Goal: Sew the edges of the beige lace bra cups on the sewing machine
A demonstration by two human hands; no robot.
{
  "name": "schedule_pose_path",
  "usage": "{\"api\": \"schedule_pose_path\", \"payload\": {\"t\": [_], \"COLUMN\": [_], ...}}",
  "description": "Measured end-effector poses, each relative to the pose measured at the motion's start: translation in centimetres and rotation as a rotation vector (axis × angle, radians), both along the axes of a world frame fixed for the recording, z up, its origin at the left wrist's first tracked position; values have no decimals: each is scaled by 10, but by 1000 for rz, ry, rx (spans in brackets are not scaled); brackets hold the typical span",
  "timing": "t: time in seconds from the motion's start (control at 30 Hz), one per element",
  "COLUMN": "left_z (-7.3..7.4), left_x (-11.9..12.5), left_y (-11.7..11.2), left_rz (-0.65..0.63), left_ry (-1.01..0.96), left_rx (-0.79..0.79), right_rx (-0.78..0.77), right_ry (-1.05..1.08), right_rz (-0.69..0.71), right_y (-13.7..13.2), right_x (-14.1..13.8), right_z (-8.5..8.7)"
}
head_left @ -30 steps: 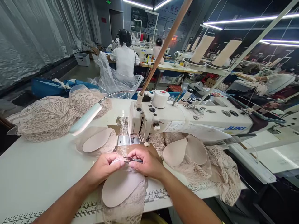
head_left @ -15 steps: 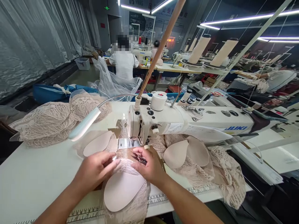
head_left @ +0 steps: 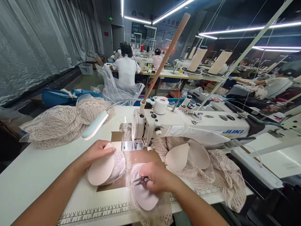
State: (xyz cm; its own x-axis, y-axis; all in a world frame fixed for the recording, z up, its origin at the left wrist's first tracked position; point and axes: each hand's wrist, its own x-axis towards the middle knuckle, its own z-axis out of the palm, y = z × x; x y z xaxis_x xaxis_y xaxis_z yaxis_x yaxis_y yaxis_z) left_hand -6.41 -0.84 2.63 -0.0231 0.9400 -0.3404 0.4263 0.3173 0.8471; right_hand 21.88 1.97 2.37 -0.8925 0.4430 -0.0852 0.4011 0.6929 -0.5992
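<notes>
My left hand point(head_left: 97, 153) rests on a beige padded cup with lace trim point(head_left: 101, 169), fingers closed over its top edge, left of the needle. My right hand point(head_left: 156, 179) holds small thread snips point(head_left: 140, 180) and presses on a second beige cup with lace point(head_left: 144, 195) at the table's front edge. Both cups lie in front of the white JUKI sewing machine point(head_left: 188, 125) on the white table point(head_left: 35, 175).
A lace pile point(head_left: 61, 124) sits at the back left, and more cups and lace point(head_left: 199, 163) lie under the machine arm at right. A gooseneck lamp point(head_left: 95, 125) hangs over the left side. A ruler strip point(head_left: 94, 212) runs along the front edge. Other workers sit behind.
My hands have drawn apart: the left moved left onto one cup, the right pulled back toward the front edge with the snips and the other cup. The camera tilted slightly.
</notes>
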Motion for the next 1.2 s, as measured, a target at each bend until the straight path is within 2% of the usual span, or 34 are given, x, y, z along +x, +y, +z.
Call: {"api": "schedule_pose_path", "payload": {"t": [0.13, 0.2, 0.3, 0.4, 0.57, 0.73, 0.97, 1.2], "left_z": [4, 4, 3, 4, 4, 0, -12, -9], "left_x": [5, 7, 8, 5, 3, 21, 32, 31], "left_y": [-13, -14, -14, -15, -15, -13, -9, -9], "left_rz": [-33, -47, -60, -81, -192, -268, -314, -321], "left_ry": [-179, -235, -296, -301, -149, -55, -304, -314], "left_rx": [-4, 4, 15, 28, 97, 233, 86, 25], "right_rx": [-251, -349, -487, -548, -615, -603, -505, -457], "right_ry": [221, 271, 329, 372, 436, 468, 465, 383], "right_rz": [-283, -360, -365, -425, -369, -335, -366, -354], "right_y": [5, 5, 1, -3, -3, -3, 3, 15], "right_x": [-16, -31, -49, -56, -56, -54, -45, -28], "right_z": [10, 9, -2, -12, -11, -10, -19, -12]}}
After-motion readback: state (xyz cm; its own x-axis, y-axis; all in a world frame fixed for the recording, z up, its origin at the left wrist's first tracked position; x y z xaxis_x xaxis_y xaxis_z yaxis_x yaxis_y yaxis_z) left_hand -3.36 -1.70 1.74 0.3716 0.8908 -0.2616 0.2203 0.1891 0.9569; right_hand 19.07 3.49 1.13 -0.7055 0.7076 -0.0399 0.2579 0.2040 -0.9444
